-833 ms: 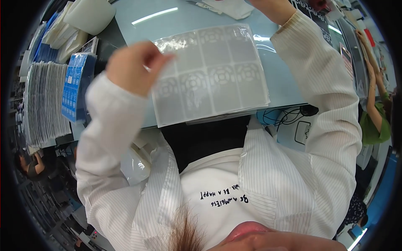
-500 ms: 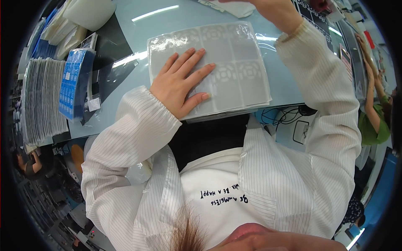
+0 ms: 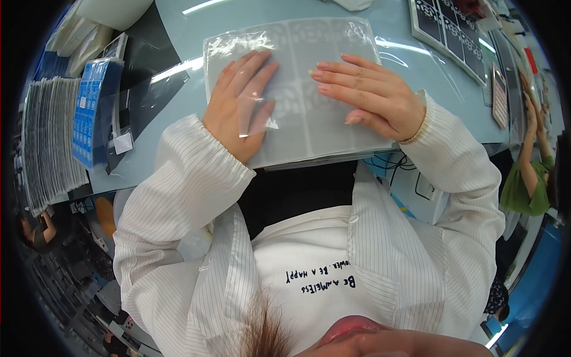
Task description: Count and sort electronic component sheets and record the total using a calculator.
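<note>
A stack of translucent grey plastic sheets (image 3: 321, 140) with a faint ring pattern lies at the table's near edge in front of me. My left hand (image 3: 241, 98) rests on its left part, palm down, fingers spread. Over those fingers passes a clear film (image 3: 253, 113); its glossy corner shows near my left thumb. Above the right half is my right hand (image 3: 372, 95), fingers stretched out toward the left, thumb apart. Whether its fingertips touch the film or the sheets, I cannot tell.
Upright on the left stand a thick row of thin sheets (image 3: 53, 143) and a blue printed pack (image 3: 95, 113). A white roll (image 3: 113, 11) is behind them. To the right lie dark patterned panels (image 3: 449, 35) and a pink calculator (image 3: 498, 95). Black cables (image 3: 389, 163) hang below the table.
My right hand has come back from the far right to over the stack. The clear film now covers my left fingers. My left hand has shifted slightly left.
</note>
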